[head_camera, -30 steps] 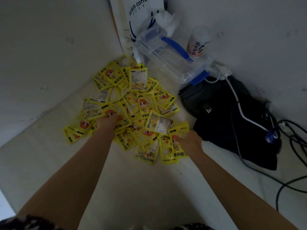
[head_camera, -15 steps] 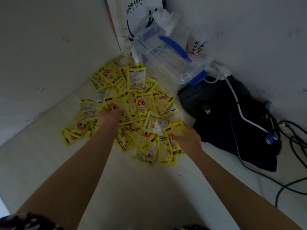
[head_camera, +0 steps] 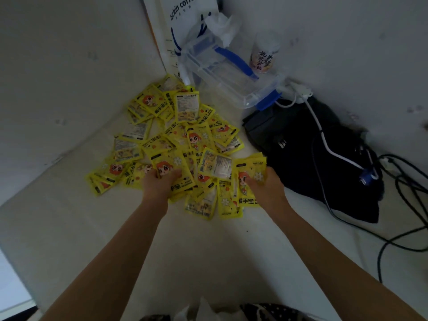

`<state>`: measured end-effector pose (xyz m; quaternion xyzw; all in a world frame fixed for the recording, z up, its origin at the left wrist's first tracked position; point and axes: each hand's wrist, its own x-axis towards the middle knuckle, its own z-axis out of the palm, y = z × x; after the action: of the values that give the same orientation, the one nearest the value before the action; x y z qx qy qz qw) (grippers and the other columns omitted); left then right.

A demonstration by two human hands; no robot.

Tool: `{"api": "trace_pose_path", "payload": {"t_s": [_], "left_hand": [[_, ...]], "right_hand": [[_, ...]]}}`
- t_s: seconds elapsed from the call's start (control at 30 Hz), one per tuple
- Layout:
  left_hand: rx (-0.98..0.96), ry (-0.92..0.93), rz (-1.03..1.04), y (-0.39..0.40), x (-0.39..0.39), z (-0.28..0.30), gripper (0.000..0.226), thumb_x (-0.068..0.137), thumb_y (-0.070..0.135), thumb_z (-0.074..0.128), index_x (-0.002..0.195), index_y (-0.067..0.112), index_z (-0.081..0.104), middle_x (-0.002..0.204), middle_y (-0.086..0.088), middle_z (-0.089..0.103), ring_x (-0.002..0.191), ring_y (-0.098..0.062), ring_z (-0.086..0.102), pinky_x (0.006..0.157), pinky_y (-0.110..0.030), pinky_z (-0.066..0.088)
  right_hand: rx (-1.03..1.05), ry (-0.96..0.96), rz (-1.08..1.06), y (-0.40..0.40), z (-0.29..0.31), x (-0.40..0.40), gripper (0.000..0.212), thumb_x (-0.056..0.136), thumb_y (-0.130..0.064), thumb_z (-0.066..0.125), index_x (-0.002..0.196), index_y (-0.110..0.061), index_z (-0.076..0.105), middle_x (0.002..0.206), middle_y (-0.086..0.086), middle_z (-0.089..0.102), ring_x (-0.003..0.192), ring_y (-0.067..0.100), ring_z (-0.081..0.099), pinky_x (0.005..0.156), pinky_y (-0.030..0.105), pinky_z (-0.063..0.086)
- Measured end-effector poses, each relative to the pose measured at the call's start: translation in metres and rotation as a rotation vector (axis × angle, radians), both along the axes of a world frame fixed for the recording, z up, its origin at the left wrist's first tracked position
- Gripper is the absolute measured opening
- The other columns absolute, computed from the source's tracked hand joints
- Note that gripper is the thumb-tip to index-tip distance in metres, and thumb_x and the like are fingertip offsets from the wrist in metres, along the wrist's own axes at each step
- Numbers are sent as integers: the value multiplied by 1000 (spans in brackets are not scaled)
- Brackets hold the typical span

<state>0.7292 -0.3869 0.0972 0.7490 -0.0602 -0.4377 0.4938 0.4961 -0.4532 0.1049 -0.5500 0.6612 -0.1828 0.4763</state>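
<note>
Showing at the bottom edge, a strip of dark dotted cloth (head_camera: 266, 311) is lying nearest the camera, and both bare forearms are stretching forward from it over the pale surface (head_camera: 92, 228). The left hand (head_camera: 157, 185) is gripping a yellow packet (head_camera: 170, 169) printed with an orange-haired cartoon face, its fingers curling over the packet's lower half at the near edge of the pile of packets (head_camera: 185, 135). The right hand (head_camera: 266, 189) is clutching a small stack of packets (head_camera: 249, 181), the thumb pressing on the front one and the stack's top corners fanning out above the fingers. That stack is sitting at the pile's right edge, just beside a black bag (head_camera: 301, 140) that is crowding in on that side. The pile is spreading away from both hands, the packets overlapping, some face up and some showing printed backs. A white cable (head_camera: 328, 144) is running across the bag, and black cables (head_camera: 405, 193) are looping off to its right. Beyond the pile, a clear plastic box (head_camera: 222, 79) with blue latches is standing open in the corner. A white paper bag (head_camera: 185, 24) is leaning on the wall behind it, with a printed cup (head_camera: 265, 54) beside it.
</note>
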Motion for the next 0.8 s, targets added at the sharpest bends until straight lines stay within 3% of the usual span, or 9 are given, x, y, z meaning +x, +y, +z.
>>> {"api": "trace_pose_path", "payload": {"t_s": [0.17,0.3,0.43,0.57,0.7,0.8], "left_hand": [[7,33,-97,49,-24,-11,23,73,12,80,93,12,68,94,-13,73,87,-31,71,78,-54,58],[-6,72,-188,95,-40,-15,21,74,7,79,92,12,68,93,-14,73,87,-33,71,77,-54,58],[-31,66,-298,138,-56,-15,28,72,3,79,97,12,70,92,-12,74,84,-31,72,72,-50,59],[-20,23,-434,172,-78,-11,29,71,3,80,96,10,70,91,-10,74,83,-28,72,70,-46,60],[-15,-27,-590,197,-106,-8,30,71,7,80,99,9,70,92,-8,74,83,-25,72,72,-42,60],[-40,-47,-669,214,-132,-3,30,72,6,79,99,10,69,91,-6,74,82,-22,71,69,-36,59]], "right_hand": [[18,-37,-102,47,3,-14,37,86,-31,67,118,-16,54,106,-1,62,100,20,62,87,39,52],[30,0,-152,102,1,-25,34,84,-33,67,110,-15,55,103,3,65,95,24,64,84,48,55],[36,18,-221,161,0,-39,28,83,-33,68,99,-15,56,94,3,65,85,24,64,75,44,56],[33,18,-305,217,0,-60,23,82,-32,69,87,-18,51,84,0,62,79,23,63,62,32,49],[50,-15,-442,267,2,-88,29,82,-34,69,100,-16,55,91,1,65,82,22,65,62,30,49],[19,-11,-533,301,5,-114,39,80,-34,72,110,-18,53,97,0,67,87,20,67,73,38,57]]}}
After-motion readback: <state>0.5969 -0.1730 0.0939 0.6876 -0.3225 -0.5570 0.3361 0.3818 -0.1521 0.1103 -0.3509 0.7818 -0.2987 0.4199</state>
